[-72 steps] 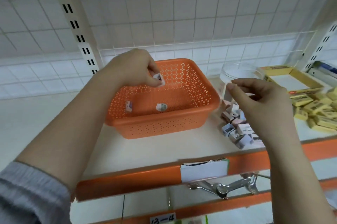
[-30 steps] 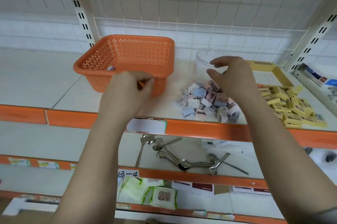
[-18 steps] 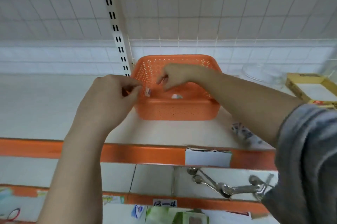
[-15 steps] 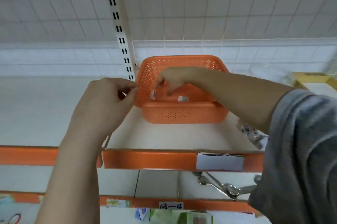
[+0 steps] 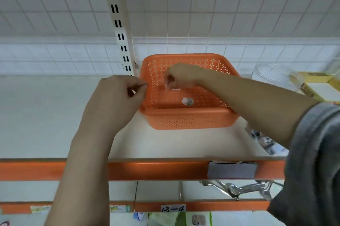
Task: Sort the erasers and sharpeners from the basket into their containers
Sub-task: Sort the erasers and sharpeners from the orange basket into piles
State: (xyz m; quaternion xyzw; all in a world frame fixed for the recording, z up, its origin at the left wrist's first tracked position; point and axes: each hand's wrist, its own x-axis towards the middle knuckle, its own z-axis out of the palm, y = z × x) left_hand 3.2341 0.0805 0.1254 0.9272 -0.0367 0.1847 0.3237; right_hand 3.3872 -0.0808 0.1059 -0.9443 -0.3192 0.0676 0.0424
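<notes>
Basket: the orange perforated basket [image 5: 187, 117] stood on the white shelf [image 5: 46, 115], just right of the slotted upright [image 5: 119, 28].
Contents left: one small rounded item [image 5: 187, 101] lay loose on the basket floor near the front wall; a second small white item [image 5: 175, 89] showed just under the right hand's fingers. No others were visible inside. Which was eraser and which sharpener could not be told.
Already sorted: a few small wrapped pieces [image 5: 265, 141] lay on the shelf to the right of the basket, mostly hidden by the right forearm. Their kind could not be read.
Containers: a clear round container [image 5: 272, 74] and a yellow cardboard box [image 5: 320, 87] stood at the far right; their contents were not visible.
Progress, as judged: nearly complete, with only these last two items apparently left to lift out and place.
Right hand: the right hand [image 5: 181, 78] reached across into the basket, knuckles up, fingers curled down over the white item. It appeared to pinch it, though contact was partly hidden.
Left hand: the left hand [image 5: 117, 100] was raised beside the basket's left wall, thumb and forefinger tips drawn together near the rim. Whether they held anything could not be told.
Sleeve: a grey sleeve [image 5: 312, 161] covered the right upper arm.
</notes>
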